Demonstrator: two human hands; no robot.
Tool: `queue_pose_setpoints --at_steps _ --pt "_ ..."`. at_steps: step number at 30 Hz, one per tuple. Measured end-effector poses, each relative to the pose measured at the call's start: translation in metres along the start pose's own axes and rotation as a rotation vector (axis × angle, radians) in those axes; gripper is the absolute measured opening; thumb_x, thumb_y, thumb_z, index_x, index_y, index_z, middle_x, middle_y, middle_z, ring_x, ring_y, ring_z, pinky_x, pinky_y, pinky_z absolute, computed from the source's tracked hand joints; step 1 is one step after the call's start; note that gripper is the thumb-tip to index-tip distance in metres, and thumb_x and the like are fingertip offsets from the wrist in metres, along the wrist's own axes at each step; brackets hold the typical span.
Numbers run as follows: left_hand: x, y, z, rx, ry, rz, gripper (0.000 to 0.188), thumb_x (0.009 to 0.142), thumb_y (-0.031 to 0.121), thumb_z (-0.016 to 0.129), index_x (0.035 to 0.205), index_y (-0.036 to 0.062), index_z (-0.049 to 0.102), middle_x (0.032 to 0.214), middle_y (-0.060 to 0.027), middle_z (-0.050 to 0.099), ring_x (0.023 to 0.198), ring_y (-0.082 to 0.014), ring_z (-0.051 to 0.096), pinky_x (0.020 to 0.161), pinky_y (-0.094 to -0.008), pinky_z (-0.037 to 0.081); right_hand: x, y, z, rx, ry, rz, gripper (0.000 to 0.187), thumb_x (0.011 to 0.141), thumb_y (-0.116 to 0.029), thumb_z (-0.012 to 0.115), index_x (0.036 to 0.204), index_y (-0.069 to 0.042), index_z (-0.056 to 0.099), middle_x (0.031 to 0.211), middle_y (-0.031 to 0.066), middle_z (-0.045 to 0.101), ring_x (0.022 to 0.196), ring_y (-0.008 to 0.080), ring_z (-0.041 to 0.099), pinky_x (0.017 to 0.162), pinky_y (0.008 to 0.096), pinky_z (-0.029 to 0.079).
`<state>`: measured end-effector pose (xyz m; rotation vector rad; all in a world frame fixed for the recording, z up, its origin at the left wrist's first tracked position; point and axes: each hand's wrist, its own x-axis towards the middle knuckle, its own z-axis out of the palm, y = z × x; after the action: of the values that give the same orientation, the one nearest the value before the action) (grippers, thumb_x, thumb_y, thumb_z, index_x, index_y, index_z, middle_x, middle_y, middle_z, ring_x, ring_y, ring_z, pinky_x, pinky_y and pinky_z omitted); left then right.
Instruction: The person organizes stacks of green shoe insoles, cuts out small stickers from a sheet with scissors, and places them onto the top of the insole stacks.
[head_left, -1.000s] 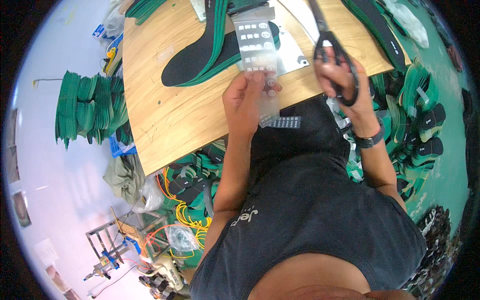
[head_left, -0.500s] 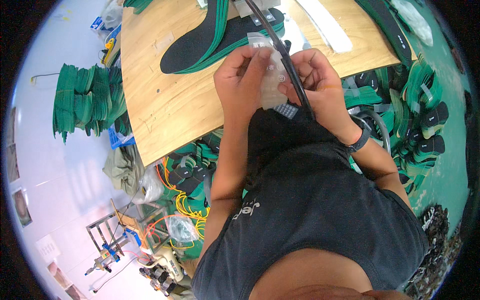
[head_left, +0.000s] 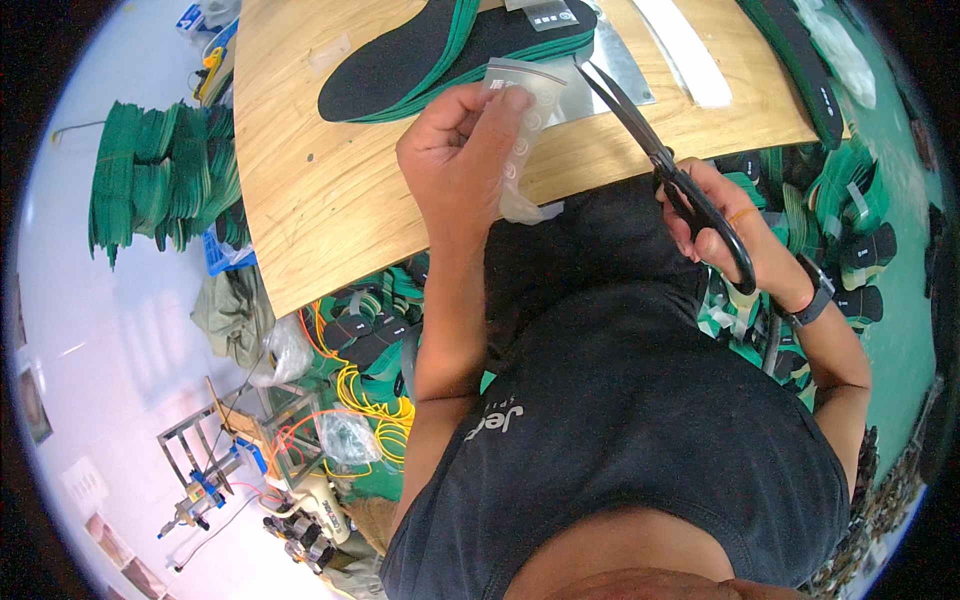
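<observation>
My left hand (head_left: 450, 160) is closed, pinching a translucent film strip (head_left: 520, 150) with printed marks between thumb and fingers near the table's front edge. The strip's lower end hangs free and curls slightly. In my right hand (head_left: 735, 215) are black-handled scissors (head_left: 645, 140), blades slightly parted and pointing up and left. Their tips are to the right of the strip, apart from it. Beyond my left hand lies a stack of black and green insoles (head_left: 390, 75), with a small translucent label piece (head_left: 552, 16) on the black top of one.
The wooden table (head_left: 290, 200) carries a grey metal sheet (head_left: 625, 85), a white strip (head_left: 688, 55) and another insole stack (head_left: 795, 70) at the right. Green insole piles (head_left: 165, 180) rise at the left; more bundles (head_left: 865, 250) sit below right. Yellow hoses (head_left: 370, 410) lie on the floor.
My right hand has moved right and toward me with the scissors, away from the strip. My left hand has shifted slightly left, still pinching the strip.
</observation>
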<state>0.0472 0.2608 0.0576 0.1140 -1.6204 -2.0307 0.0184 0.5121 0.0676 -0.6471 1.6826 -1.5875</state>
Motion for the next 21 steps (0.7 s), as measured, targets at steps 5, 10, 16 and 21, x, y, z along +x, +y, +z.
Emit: queue_pose_setpoints --at_steps 5,10,16,21 --pt "0.001 0.006 0.0 -0.058 -0.073 -0.121 0.006 0.084 0.002 0.066 0.088 -0.0026 0.065 0.071 -0.0043 0.064 0.053 -0.0048 0.053 0.046 -0.0181 0.041 0.008 -0.012 -0.014 -0.188 -0.111 -0.004 0.052 0.079 -0.045 0.073 0.101 -0.004 0.05 0.074 -0.004 0.039 0.067 0.0063 0.037 0.06 0.0214 0.032" --pt "-0.003 0.004 0.007 -0.058 -0.078 -0.143 0.006 0.084 0.001 0.065 0.088 -0.0035 0.065 0.071 -0.005 0.064 0.05 -0.0044 0.051 0.044 -0.0177 0.039 0.011 -0.011 -0.013 -0.217 -0.024 0.06 0.078 0.065 -0.066 0.073 0.102 0.0 0.053 0.076 -0.0022 0.045 0.067 0.0045 0.043 0.057 0.0184 0.033" --pt "-0.004 0.003 0.012 -0.07 -0.084 -0.131 0.006 0.084 0.002 0.064 0.087 -0.003 0.066 0.072 -0.0041 0.064 0.051 -0.0032 0.05 0.045 -0.0164 0.037 0.014 -0.014 -0.015 -0.165 -0.057 0.033 0.068 0.07 -0.057 0.074 0.102 -0.001 0.052 0.074 -0.0038 0.042 0.067 0.0045 0.04 0.058 0.0189 0.032" --pt "-0.002 0.0 0.011 -0.059 -0.12 -0.119 0.005 0.084 0.002 0.065 0.085 -0.0026 0.067 0.07 -0.0023 0.064 0.051 -0.002 0.049 0.046 -0.0158 0.036 0.014 -0.016 -0.018 -0.139 -0.115 -0.012 0.047 0.079 -0.04 0.075 0.097 -0.004 0.05 0.072 -0.0053 0.037 0.066 0.0058 0.035 0.059 0.0213 0.03"
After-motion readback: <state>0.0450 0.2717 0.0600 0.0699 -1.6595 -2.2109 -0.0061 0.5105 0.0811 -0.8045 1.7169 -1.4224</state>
